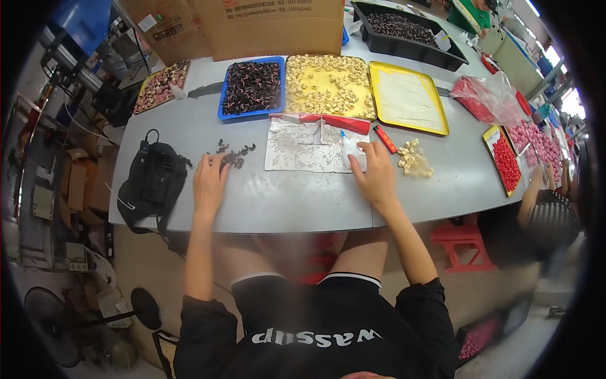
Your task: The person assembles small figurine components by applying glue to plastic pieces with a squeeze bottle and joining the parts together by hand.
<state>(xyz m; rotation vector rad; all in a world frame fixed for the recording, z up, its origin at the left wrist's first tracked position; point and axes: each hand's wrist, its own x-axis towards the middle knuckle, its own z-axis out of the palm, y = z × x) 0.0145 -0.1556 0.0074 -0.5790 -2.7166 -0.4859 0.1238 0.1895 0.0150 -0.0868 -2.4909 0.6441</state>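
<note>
My left hand [210, 184] rests on the grey table at the edge of a small scatter of dark curved pieces [237, 156], fingers stretched out and nothing visible in them. My right hand [377, 174] is closed round a small white squeeze bottle [351, 149] with a blue tip, tilted over the right part of a worn white board [287, 155]. Right of that hand lies a loose pile of cream-coloured small pieces [413, 160]. A red lighter-like stick [385, 139] lies just beyond the right fingers.
Behind the board stand a blue tray [283, 88] of dark pieces, a yellow tray [328, 79] of cream pieces and a yellow-rimmed tray [445, 123] with a white surface. A black bag [158, 180] lies left. Cardboard boxes [271, 28] stand behind. Another person's arm [533, 192] is at right.
</note>
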